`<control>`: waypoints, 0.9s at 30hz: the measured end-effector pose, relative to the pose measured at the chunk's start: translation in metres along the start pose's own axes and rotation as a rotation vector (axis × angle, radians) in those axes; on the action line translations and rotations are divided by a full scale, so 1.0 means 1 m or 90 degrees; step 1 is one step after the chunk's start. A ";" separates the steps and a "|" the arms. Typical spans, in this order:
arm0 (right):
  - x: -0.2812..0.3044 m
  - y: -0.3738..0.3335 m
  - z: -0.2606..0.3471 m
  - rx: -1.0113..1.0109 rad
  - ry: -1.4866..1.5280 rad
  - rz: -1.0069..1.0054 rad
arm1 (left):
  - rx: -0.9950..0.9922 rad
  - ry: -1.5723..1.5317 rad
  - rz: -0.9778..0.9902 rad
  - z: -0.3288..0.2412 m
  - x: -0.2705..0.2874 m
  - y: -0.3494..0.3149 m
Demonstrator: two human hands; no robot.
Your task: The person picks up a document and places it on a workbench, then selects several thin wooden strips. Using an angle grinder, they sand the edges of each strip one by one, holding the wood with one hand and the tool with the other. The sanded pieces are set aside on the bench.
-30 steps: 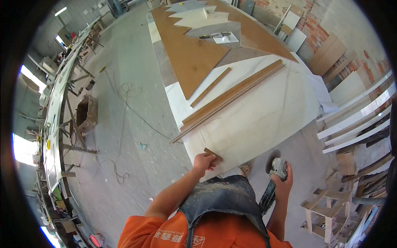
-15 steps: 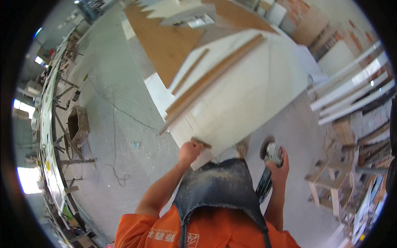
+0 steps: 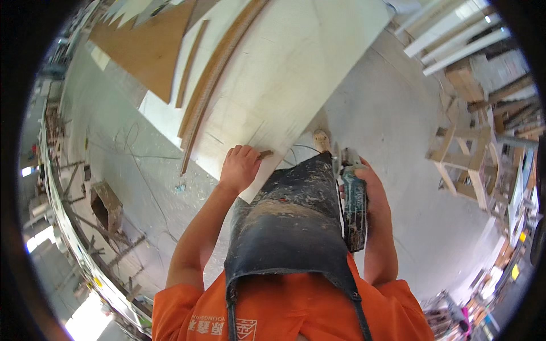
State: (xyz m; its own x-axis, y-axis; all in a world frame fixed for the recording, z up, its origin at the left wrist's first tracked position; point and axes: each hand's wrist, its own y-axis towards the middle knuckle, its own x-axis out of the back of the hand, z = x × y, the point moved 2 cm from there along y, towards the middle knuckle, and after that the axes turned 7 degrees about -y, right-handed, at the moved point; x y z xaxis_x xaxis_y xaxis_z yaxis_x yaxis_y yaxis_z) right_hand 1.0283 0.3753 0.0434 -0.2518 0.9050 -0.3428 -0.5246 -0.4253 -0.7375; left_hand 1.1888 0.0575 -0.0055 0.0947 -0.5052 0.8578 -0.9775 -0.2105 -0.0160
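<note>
While the left hand (image 3: 240, 167) is resting at the near end of the white panel (image 3: 301, 74), its fingers are gripping a small brown strip (image 3: 265, 154), whose free end is pointing toward the panel's right edge. The right hand (image 3: 369, 181) is holding an angle grinder (image 3: 355, 207), fingers wrapping its body; the tool is hanging above floor level, just beside the dark apron (image 3: 284, 207) and apart from the panel. Grey floor (image 3: 406, 133) is spreading widely between grinder and wooden stand (image 3: 467, 154), leaving room rightward. Long brown strips (image 3: 219, 62) are lying lengthwise on the panel, one near end overhanging its left edge
</note>
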 end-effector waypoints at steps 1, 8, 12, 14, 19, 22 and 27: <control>-0.003 -0.001 -0.006 -0.011 0.015 0.007 | -0.031 0.001 -0.012 -0.003 -0.002 0.005; -0.010 0.008 -0.047 -0.075 0.037 0.003 | -0.176 -0.013 -0.012 -0.029 -0.032 0.053; -0.009 0.014 -0.063 -0.071 0.103 0.049 | -0.159 -0.099 0.046 -0.034 -0.028 0.066; -0.012 0.019 -0.070 -0.065 0.097 0.061 | -0.124 -0.133 0.084 -0.030 -0.027 0.070; -0.022 0.024 -0.079 -0.063 0.037 0.055 | -0.138 -0.147 0.091 -0.033 -0.023 0.073; -0.023 0.029 -0.083 -0.064 0.030 0.065 | -0.125 -0.183 0.111 -0.034 -0.025 0.074; -0.022 0.036 -0.088 -0.074 0.046 0.078 | -0.135 -0.187 0.112 -0.034 -0.025 0.076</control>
State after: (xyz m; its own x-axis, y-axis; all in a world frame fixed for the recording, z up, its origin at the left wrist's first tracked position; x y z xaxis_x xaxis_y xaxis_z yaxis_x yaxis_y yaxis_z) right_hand 1.0867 0.3403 -0.0264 -0.2465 0.8464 -0.4720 -0.3944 -0.5325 -0.7489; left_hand 1.1059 0.0824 -0.0108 -0.0577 -0.7426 0.6672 -0.9979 0.0623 -0.0170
